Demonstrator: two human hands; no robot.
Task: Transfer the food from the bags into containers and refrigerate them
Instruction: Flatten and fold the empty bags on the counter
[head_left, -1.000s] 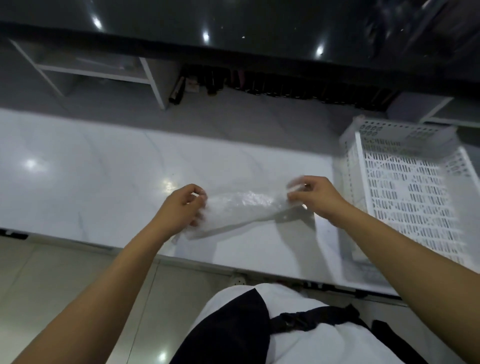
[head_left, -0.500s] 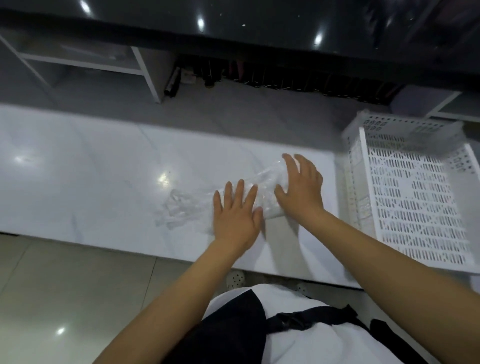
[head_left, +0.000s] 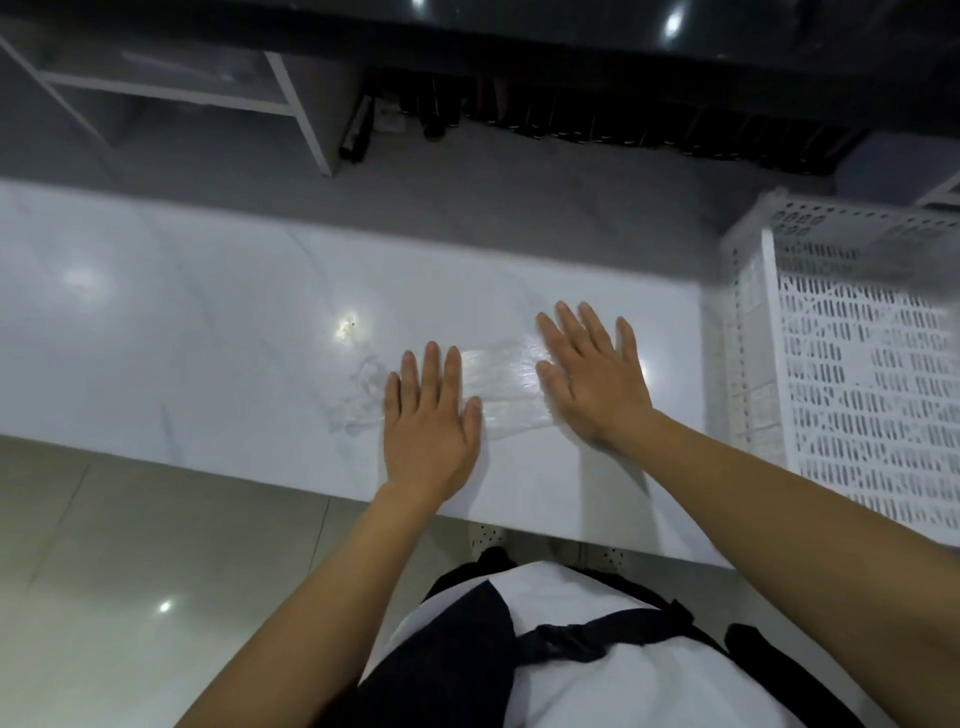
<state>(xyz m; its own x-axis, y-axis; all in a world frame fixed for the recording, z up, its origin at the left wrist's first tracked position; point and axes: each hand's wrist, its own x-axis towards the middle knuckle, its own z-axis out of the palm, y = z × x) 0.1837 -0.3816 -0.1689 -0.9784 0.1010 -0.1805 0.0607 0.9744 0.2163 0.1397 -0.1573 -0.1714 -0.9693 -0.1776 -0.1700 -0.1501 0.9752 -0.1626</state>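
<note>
Pressing down with straight, spread fingers, the person's left hand lies palm-flat on the left part of a thin, clear, crinkled plastic bag spread out on the glossy white marble-patterned countertop. The right hand, likewise flat with fingers extended, covers the bag's right end. Between the two hands a strip of the bag shows, catching the light; a wrinkled bit sticks out just left of the left hand. The bag looks flattened, with no contents visible. Well to the right, a white perforated plastic crate sits on the same countertop, apart from the bag and both hands.
</note>
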